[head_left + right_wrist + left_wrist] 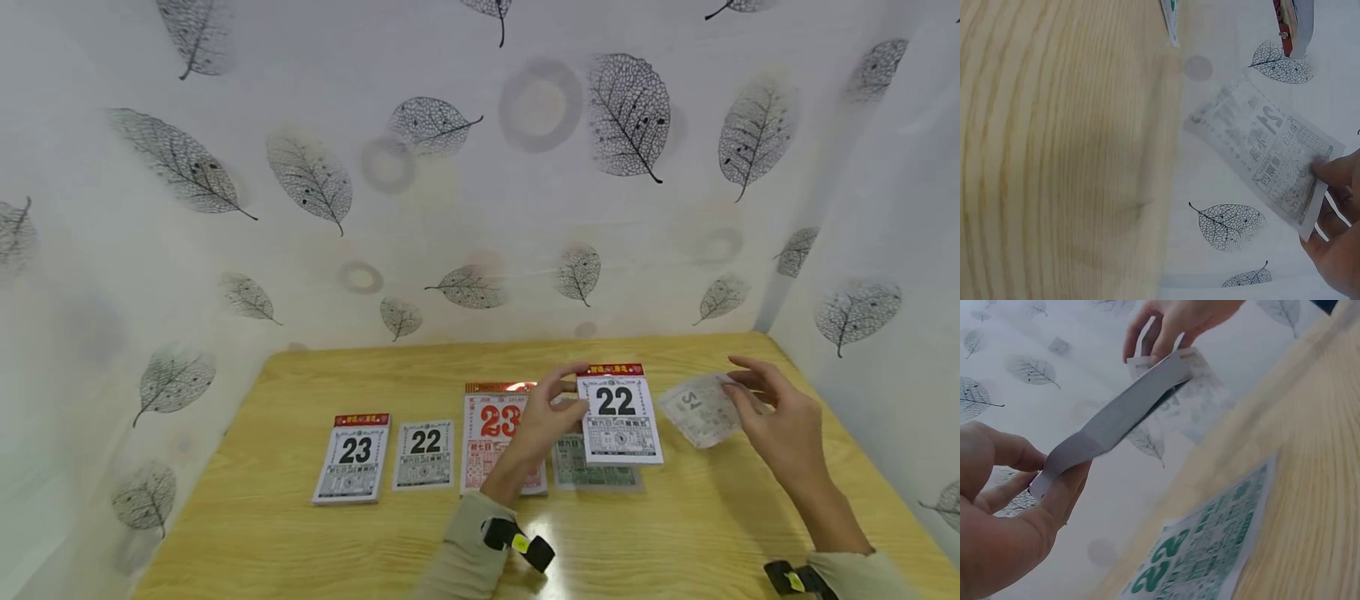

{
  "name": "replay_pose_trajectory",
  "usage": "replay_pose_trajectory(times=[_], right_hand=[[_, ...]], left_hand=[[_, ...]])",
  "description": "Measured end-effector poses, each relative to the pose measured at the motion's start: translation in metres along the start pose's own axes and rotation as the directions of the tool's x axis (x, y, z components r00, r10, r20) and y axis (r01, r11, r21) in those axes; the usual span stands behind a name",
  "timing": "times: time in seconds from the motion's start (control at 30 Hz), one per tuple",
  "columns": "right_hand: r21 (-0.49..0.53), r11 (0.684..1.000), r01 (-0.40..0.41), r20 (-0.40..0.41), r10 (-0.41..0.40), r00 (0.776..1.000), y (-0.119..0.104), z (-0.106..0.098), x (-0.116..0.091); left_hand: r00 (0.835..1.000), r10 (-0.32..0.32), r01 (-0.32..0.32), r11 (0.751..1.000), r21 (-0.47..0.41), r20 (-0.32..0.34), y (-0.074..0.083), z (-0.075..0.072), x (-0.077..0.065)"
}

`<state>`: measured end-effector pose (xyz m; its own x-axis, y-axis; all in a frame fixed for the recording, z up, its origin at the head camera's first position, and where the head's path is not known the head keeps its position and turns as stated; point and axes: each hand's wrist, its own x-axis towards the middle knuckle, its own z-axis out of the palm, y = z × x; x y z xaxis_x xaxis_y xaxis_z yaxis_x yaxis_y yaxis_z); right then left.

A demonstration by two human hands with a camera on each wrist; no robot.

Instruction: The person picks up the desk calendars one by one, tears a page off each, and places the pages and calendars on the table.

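My left hand (pixel 543 423) grips a small tear-off calendar pad (pixel 619 427) at its left top edge, raised over the table, with a red header and a black 22 in front. In the left wrist view the pad (pixel 1110 415) shows edge-on between thumb and fingers. My right hand (pixel 783 421) pinches a thin loose calendar page (pixel 697 412) by one edge, off to the pad's right. Seen in the right wrist view, the page (pixel 1272 150) is translucent and creased, hanging apart from the pad. Below the pad lies a green-printed 22 page (pixel 592 475), partly hidden.
On the wooden table (pixel 300 550), a pad reading 23 (pixel 352 458) lies left, beside a loose black 22 page (pixel 423 454). A larger red 23 calendar (pixel 483 433) lies partly under my left arm. A leaf-patterned curtain (pixel 480 208) stands behind the table.
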<state>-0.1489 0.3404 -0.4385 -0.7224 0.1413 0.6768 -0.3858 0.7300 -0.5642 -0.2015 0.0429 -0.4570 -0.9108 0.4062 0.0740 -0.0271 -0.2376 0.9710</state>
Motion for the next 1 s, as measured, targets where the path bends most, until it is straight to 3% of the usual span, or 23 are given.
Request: replay_pose_trajectory(times=[0.27,0.57,0.67,0.83,1.0], right_hand=[[-0.071,0.993,0.097,0.007,-0.097,0.995,0.018,-0.012,-0.004],[-0.170,0.973,0.156,0.045,-0.150,0.988,0.033,-0.020,-0.015],[-0.202,0.967,0.157,0.112,-0.137,0.984,0.035,-0.024,-0.025],[-0.247,0.964,0.100,0.228,-0.043,0.973,0.038,-0.029,-0.040],[-0.282,0.957,0.062,0.372,0.049,0.927,0.041,-0.030,-0.047]], left_hand=[[0.996,-0.031,0.028,0.999,-0.041,-0.084,-0.022,0.027,0.014],[0.976,-0.126,0.133,0.991,0.027,-0.176,-0.039,0.056,0.020],[0.967,-0.151,0.160,0.987,0.029,-0.203,-0.046,0.060,0.021],[0.958,-0.182,0.199,0.978,0.058,-0.222,-0.055,0.065,0.021],[0.952,-0.172,0.223,0.956,0.190,-0.255,-0.061,0.071,0.020]])
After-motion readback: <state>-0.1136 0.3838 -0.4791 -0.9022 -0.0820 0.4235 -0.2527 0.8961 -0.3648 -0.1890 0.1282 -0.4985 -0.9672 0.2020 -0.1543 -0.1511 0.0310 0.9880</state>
